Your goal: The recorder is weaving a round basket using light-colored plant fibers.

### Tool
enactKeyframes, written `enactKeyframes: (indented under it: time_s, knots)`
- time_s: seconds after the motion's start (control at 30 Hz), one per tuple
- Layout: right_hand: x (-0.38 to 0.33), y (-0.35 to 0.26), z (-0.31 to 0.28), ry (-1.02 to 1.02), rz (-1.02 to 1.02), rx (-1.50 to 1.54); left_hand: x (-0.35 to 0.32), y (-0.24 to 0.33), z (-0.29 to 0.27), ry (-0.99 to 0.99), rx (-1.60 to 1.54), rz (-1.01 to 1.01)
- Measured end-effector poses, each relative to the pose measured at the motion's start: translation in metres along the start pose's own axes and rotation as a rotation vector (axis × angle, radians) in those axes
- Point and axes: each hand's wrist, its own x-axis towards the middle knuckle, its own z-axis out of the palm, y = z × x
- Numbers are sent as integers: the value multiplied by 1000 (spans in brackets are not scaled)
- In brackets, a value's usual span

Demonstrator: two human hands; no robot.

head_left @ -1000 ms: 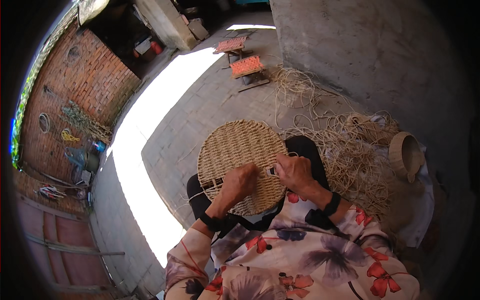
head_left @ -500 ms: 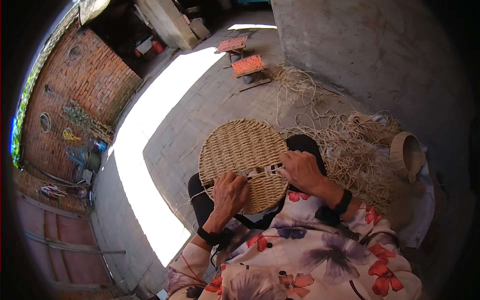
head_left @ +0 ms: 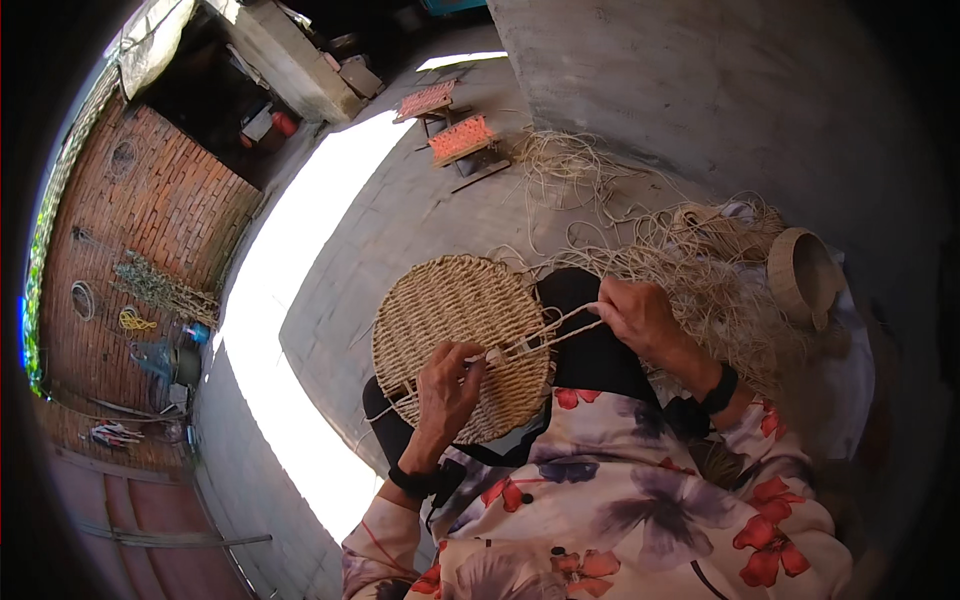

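A round woven straw mat (head_left: 455, 300) rests across my knees, with a gap in its weave near the lower middle. My right hand (head_left: 640, 318), beyond the mat's right edge, is closed on a looped straw cord (head_left: 562, 325). That cord runs taut back to the gap. Over the lower part of the mat, my left hand (head_left: 450, 388) pinches the cord near the gap, its thumb and forefinger together. A loose cord end (head_left: 375, 412) sticks out past the mat's left edge.
To the right lies a big tangle of straw cord (head_left: 670, 260) on a white cloth (head_left: 850, 400), with a small woven basket (head_left: 800, 280) beside it. Two low stools with red woven seats (head_left: 462, 138) stand ahead. A concrete wall (head_left: 720, 90) rises at the right.
My right hand has moved away from the mat to the right, drawing the cord out in a taut loop. My left fingers have come to the cord at the gap.
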Motion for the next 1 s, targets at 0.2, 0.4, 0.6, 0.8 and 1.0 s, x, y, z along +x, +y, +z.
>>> enactKeyframes:
  time_s: [0.2,0.4,0.6,0.8,1.0]
  knots:
    - [33,-50,-26,-26,-95,554,44,61,10,-293,-739,-288]
    - [36,-41,2,-45,-95,710,37,52,8,-214,-784,-327]
    - [25,-9,27,64,160,636,38,29,8,15,82,180]
    - [11,-3,47,29,65,373,31,34,27,-100,314,166]
    - [36,4,67,-108,-43,341,31,28,36,-95,311,219]
